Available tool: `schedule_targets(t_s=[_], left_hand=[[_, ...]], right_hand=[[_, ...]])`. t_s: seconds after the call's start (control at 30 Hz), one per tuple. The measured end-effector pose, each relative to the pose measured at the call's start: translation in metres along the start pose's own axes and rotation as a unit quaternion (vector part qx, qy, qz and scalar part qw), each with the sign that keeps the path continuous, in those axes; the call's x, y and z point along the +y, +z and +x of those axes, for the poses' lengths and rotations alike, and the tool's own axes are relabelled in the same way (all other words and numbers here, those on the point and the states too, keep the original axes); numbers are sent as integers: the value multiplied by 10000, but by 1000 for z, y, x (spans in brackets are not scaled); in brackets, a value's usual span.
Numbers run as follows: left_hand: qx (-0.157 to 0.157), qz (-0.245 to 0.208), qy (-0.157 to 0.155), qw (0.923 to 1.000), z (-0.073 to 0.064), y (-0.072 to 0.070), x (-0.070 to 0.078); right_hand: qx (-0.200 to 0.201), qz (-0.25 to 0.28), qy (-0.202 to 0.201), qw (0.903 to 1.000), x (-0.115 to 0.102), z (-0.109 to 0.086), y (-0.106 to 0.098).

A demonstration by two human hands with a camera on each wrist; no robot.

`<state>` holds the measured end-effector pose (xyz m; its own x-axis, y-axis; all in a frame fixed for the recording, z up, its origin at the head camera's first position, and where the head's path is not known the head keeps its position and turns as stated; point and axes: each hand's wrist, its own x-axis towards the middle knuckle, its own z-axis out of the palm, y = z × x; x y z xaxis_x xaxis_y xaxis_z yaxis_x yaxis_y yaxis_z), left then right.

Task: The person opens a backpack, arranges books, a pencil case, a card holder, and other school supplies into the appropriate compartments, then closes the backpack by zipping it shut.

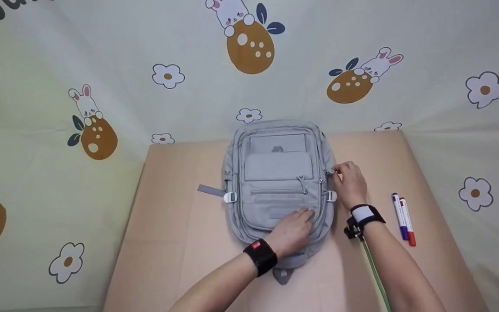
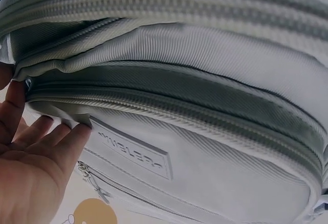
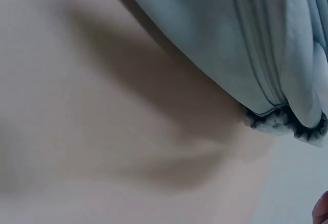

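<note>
A grey backpack (image 1: 275,167) lies front up on the table. My left hand (image 1: 293,232) reaches across its lower front; in the left wrist view, thumb and index finger pinch fabric by the zipper edge, while the other fingers (image 2: 77,134) touch the front panel beside a raised label (image 2: 134,152). A gap shows along the zipper (image 2: 154,108) there. My right hand (image 1: 352,184) pinches a small zipper pull (image 1: 329,172) at the bag's right side, above the white side buckle (image 1: 331,196). Only a fingertip (image 3: 322,211) of that hand appears in the right wrist view.
Two markers, one blue (image 1: 399,216) and one red (image 1: 407,221), lie right of the bag on the beige table (image 1: 167,234). A grey strap (image 1: 209,190) sticks out left. Patterned cloth (image 1: 206,95) hangs behind and at both sides. A green cable (image 1: 375,273) trails from the right wrist.
</note>
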<state>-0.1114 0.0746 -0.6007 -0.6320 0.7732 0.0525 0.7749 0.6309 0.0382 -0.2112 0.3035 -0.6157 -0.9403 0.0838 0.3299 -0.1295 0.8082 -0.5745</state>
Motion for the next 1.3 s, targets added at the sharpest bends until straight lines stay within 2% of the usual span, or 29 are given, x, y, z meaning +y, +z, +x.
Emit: schedule_targets(t_s=[0.23, 0.33, 0.43, 0.5, 0.63, 0.7, 0.8, 0.9, 1.03, 1.13, 1.2, 1.3], left_hand=[[71, 22, 41, 10000, 1, 2, 0], [126, 116, 16, 9999, 0, 2, 0], [152, 189, -8, 9997, 0, 1, 0], [141, 181, -40, 9997, 0, 1, 0], [133, 116, -30, 9998, 0, 2, 0], [160, 143, 3, 9998, 0, 3, 0], [204, 176, 47, 9996, 0, 4, 0], [210, 159, 55, 9996, 1, 4, 1], [229, 102, 52, 9997, 1, 4, 1], [263, 132, 72, 9995, 1, 4, 1], [285, 181, 82, 9994, 0, 5, 0], [324, 275, 85, 9991, -2, 5, -2]], right_hand=[[-241, -69, 319, 9992, -3, 11, 1], [-406, 131, 526, 9977, -4, 11, 0], [-606, 545, 826, 9932, -4, 9, -3], [-742, 957, 1164, 9858, -2, 8, -5], [-839, 1744, 1852, 9635, 2, 6, -9], [-822, 2036, 2063, 9535, 4, 6, -9], [-763, 2284, 2292, 9431, 6, 5, -10], [-728, 2328, 2510, 9368, 7, 3, -11], [-743, 1953, 2702, 9399, 12, -1, -11], [-629, 1676, 2651, 9475, 15, -5, -12], [-528, 1601, 2485, 9538, 15, -9, -13], [-489, 1691, 2003, 9638, 7, -14, -15]])
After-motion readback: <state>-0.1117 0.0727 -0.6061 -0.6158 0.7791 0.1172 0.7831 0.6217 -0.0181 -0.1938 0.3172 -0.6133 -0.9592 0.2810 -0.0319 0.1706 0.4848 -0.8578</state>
